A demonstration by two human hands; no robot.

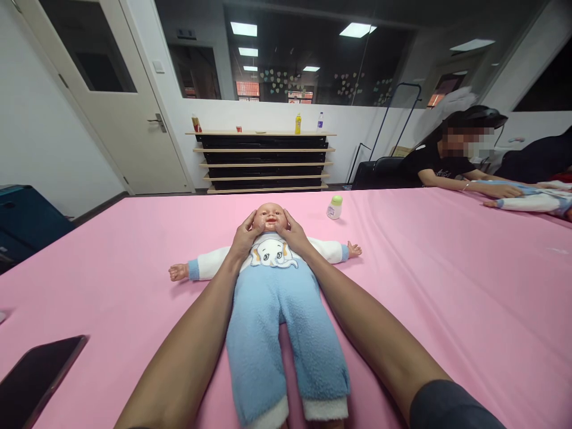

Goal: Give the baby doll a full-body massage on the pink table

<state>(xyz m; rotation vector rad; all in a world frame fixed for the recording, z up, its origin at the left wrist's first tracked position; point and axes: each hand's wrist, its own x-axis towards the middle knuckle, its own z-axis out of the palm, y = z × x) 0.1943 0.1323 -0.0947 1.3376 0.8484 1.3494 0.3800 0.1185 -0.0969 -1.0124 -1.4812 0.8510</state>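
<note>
A baby doll lies on its back, its head at the far end and its arms stretched out sideways. It wears a white top with an elephant face and fluffy blue trousers with white cuffs. My left hand cups the left side of the doll's head, thumb along the cheek. On the opposite side, my right hand holds the head in the same way. The doll's feet are mostly cut off by the bottom of the view.
Pink cloth covers the table. A small bottle with a green cap stands beyond the doll's right-side arm. At the near left lies a phone. Another person leans over a second doll at the far right.
</note>
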